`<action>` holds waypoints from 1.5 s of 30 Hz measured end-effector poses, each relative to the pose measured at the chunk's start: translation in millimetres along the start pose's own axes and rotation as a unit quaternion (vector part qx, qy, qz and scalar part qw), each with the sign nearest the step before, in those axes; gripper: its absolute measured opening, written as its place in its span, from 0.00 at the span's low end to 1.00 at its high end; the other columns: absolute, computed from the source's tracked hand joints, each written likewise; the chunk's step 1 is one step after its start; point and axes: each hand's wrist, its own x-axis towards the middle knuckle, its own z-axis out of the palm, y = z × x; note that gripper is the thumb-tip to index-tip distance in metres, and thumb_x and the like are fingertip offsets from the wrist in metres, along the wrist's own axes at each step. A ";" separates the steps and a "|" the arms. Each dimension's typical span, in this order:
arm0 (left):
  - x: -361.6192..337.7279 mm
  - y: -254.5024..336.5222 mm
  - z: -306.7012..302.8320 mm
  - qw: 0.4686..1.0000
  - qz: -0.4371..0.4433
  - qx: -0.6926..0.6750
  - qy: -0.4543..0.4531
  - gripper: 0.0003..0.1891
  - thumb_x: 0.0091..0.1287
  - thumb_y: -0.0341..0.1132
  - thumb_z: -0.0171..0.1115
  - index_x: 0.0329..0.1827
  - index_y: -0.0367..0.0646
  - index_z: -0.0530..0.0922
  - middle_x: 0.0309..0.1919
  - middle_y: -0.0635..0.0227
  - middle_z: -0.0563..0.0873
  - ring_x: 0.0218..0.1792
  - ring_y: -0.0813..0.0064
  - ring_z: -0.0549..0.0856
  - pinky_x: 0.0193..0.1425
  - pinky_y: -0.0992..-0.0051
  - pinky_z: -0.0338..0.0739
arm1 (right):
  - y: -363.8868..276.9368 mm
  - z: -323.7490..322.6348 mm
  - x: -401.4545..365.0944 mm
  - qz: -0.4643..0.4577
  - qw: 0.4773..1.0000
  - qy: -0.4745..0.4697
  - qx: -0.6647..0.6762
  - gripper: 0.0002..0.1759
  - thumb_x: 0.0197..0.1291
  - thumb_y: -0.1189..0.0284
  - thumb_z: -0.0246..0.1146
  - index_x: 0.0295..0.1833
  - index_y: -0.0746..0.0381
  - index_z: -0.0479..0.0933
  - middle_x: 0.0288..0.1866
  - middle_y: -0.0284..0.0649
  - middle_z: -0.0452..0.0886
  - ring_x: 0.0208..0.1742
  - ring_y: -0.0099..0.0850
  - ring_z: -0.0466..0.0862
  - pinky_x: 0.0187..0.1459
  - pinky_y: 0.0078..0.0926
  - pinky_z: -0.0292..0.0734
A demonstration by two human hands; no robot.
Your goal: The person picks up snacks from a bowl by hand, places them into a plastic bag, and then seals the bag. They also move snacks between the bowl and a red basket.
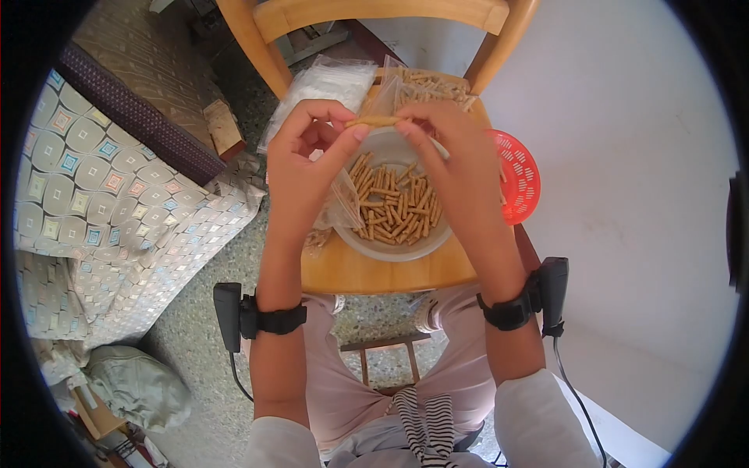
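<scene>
Between my two hands, above the far rim of a bowl, a thin tan stick [376, 121] is held level. My left hand [316, 144] pinches its left end between thumb and finger, and my right hand [437, 140] pinches its right end. Below them the pale round bowl [390, 253] holds several short tan sticks [394, 207]. A clear plastic bag [339, 204] lies over the bowl's left side, partly hidden by my left hand.
The bowl stands on a wooden chair [374, 277]. Behind it lie a stack of clear bags [331, 82] and a bag of sticks [429, 86]. A red basket [524, 175] is at the right, by the white wall [624, 156]. Patterned cloth [101, 203] hangs at the left.
</scene>
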 end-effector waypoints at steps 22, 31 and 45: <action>6.4 -6.4 -10.4 0.993 -0.033 -0.044 0.104 0.14 0.80 0.40 0.53 0.52 0.40 0.82 0.29 0.78 0.77 0.30 0.88 0.71 0.35 0.84 0.65 | -8.7 11.8 -5.2 -0.067 0.987 -0.144 -0.016 0.05 0.61 0.70 0.67 0.42 0.58 0.84 0.37 0.41 0.84 0.40 0.44 0.83 0.42 0.39 0.78; 7.3 -6.7 -9.5 0.994 -0.033 -0.049 0.096 0.13 0.79 0.39 0.54 0.51 0.40 0.83 0.30 0.78 0.77 0.30 0.88 0.71 0.36 0.85 0.66 | -12.0 13.6 -4.7 -0.023 0.996 -0.090 0.017 0.07 0.60 0.67 0.69 0.42 0.58 0.84 0.38 0.40 0.85 0.37 0.40 0.85 0.38 0.34 0.78; 9.1 -0.2 -5.2 0.991 -0.102 -0.024 0.082 0.18 0.76 0.45 0.55 0.62 0.45 0.78 0.32 0.73 0.83 0.32 0.84 0.76 0.40 0.80 0.69 | -8.3 36.3 -19.6 0.031 0.979 -0.200 0.022 0.10 0.63 0.66 0.64 0.46 0.58 0.85 0.38 0.46 0.86 0.38 0.45 0.86 0.39 0.42 0.79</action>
